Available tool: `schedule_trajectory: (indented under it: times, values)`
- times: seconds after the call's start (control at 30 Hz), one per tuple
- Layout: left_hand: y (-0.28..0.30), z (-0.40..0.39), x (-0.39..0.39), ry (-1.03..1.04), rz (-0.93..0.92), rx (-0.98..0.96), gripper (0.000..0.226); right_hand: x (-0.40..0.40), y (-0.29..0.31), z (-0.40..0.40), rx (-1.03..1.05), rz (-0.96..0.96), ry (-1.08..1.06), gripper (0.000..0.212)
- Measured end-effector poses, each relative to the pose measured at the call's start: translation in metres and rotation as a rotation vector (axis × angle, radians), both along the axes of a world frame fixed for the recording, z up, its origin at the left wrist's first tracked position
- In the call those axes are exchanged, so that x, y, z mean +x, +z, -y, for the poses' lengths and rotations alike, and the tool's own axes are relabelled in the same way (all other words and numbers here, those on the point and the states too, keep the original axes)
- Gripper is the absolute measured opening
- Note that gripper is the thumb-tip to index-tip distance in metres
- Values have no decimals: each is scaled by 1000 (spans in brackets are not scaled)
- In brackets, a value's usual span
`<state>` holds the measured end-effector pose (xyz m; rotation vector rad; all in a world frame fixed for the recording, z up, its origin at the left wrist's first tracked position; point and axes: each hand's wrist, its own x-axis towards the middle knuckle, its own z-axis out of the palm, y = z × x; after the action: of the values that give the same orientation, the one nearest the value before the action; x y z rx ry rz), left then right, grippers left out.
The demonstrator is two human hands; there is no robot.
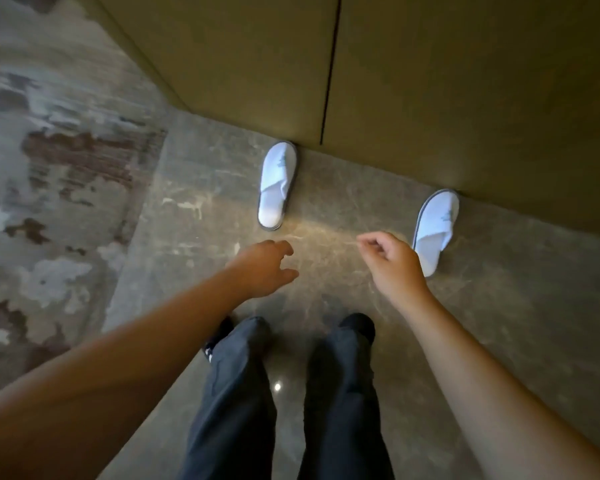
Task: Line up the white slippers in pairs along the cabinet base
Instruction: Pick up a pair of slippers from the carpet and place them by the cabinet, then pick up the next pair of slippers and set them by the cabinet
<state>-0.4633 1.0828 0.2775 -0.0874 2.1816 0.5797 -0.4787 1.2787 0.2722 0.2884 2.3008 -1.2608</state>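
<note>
Both hands empty, left hand (262,268) loosely spread, right hand (392,259) loosely curled, covering the heel of the 2 o'clock slipper (435,225); other slipper (276,185) at 12.

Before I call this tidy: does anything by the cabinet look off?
Yes. The two white slippers sit far apart rather than paired: the left slipper and the right slipper both have toes at the cabinet base, with bare floor between them.

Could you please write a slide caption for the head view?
Two white slippers stand apart, toes against the cabinet base, as empty hands reach toward them.
</note>
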Motion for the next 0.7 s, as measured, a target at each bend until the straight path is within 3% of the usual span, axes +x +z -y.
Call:
schedule_trajectory:
  times: [0.13,0.3,0.47,0.7]
  values:
    - [128,34,36,232,-76,-16,46,12,126,43,-89,-8,214,15]
    - [226,55,93,618,-222,-7,42,42,211,84,-165,-23,426,15]
    - [265,66,158,1015,-248,75,41,71,248,133,-190,-4,574,13]
    - [283,168,217,1300,-390,74,37,84,278,277,-246,-66,840,13]
